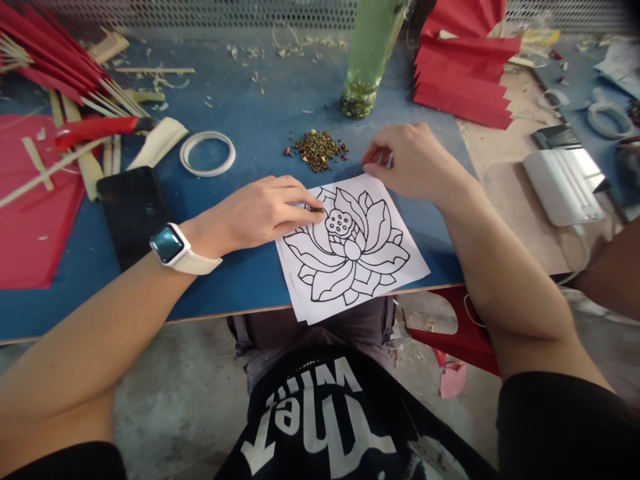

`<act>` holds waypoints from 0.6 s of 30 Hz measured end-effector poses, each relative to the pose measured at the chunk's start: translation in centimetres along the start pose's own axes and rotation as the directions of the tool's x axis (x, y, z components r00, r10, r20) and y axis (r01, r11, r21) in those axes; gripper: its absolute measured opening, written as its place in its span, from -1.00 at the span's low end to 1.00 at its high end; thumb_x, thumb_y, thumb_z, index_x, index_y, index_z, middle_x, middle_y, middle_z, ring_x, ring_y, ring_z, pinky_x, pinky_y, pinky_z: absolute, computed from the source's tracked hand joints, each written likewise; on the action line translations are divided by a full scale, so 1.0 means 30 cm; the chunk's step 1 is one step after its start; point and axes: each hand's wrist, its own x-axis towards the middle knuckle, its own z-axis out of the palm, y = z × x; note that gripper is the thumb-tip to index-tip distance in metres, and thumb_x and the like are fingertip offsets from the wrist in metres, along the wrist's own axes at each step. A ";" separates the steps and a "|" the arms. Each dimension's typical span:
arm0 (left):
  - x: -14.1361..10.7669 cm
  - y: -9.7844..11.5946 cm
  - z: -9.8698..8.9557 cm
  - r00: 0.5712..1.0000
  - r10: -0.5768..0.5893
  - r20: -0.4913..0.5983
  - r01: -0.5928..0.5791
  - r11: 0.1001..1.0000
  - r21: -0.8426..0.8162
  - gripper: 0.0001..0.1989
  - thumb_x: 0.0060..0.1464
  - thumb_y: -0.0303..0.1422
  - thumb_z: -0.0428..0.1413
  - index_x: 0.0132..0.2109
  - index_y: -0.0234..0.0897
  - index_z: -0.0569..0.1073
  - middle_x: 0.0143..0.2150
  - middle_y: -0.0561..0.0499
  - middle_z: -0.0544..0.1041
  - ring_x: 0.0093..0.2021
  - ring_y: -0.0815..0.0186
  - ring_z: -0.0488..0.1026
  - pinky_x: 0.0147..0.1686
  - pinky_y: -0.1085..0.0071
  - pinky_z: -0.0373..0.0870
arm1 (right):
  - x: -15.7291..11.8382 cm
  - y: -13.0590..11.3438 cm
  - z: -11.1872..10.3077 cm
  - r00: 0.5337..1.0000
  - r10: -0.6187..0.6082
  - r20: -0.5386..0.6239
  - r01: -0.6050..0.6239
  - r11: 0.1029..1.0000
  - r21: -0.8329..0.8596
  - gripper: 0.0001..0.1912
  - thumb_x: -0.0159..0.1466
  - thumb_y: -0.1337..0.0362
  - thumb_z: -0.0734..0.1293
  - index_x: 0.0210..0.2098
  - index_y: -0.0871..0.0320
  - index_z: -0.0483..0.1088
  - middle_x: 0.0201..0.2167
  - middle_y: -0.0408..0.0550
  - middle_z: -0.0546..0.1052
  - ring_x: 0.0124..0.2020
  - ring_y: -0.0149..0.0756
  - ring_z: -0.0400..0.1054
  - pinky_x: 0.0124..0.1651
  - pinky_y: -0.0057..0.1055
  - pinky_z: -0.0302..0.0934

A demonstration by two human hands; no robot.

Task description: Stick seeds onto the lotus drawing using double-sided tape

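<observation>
White sheets with a black lotus outline (353, 250) lie at the table's front edge, partly over it. My left hand (273, 210) rests on the upper left of the top sheet, its index finger and thumb pressed round a few small green beans (319, 210). My right hand (397, 157) is at the sheet's upper right corner, fingers curled and thumb near the fingertips; anything between them is too small to make out. A small pile of mixed green and reddish beans (320, 150) lies just beyond the paper, between my hands.
Behind the pile stands a green bottle (367, 60). A tape roll (207, 153), a black phone (133, 207) and a red-handled tool (95, 132) lie left. Folded red paper (460, 80) and a white power bank (563, 187) are right, near another person's arm.
</observation>
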 end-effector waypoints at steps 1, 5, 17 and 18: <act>0.001 0.001 0.002 1.000 -0.004 -0.020 0.003 1.000 -0.014 -0.60 0.88 -0.16 0.13 0.47 0.02 0.85 0.41 -0.15 0.89 0.43 -0.08 0.77 0.42 -0.06 0.70 | 0.002 -0.002 0.007 0.999 -0.029 -0.011 0.030 0.999 0.027 -0.81 0.43 0.39 0.50 -0.11 -0.03 0.75 0.00 0.12 0.91 -0.05 0.15 0.78 0.28 0.10 0.61; 0.003 0.013 -0.008 0.996 -0.062 -0.067 0.054 0.992 -0.113 -0.63 0.84 -0.22 0.18 0.44 0.04 0.87 0.44 -0.11 0.87 0.38 0.01 0.81 0.47 0.02 0.74 | 0.010 -0.002 0.037 0.992 -0.123 -0.013 0.123 0.989 0.084 -0.81 0.46 0.40 0.53 -0.05 0.06 0.83 0.00 0.14 0.89 -0.13 0.00 0.69 0.22 -0.02 0.55; -0.010 0.002 -0.013 0.981 -0.194 -0.019 0.192 0.978 -0.078 -0.41 0.74 0.08 0.35 0.58 -0.23 0.66 0.49 -0.30 0.76 0.52 -0.23 0.69 0.62 -0.23 0.63 | 0.001 0.022 0.093 0.993 -0.099 -0.063 0.107 0.985 0.137 -0.83 0.57 0.38 0.49 -0.07 -0.04 0.73 -0.01 0.12 0.80 0.13 0.23 0.69 0.40 0.19 0.58; -0.011 0.001 -0.013 0.978 -0.210 -0.015 0.208 0.975 -0.081 -0.40 0.74 0.07 0.34 0.61 -0.21 0.63 0.50 -0.29 0.75 0.53 -0.22 0.68 0.62 -0.22 0.62 | 0.000 0.019 0.098 0.991 -0.102 -0.083 0.114 0.981 0.156 -0.85 0.61 0.33 0.49 -0.05 -0.05 0.72 -0.01 0.13 0.81 0.16 0.24 0.69 0.41 0.20 0.59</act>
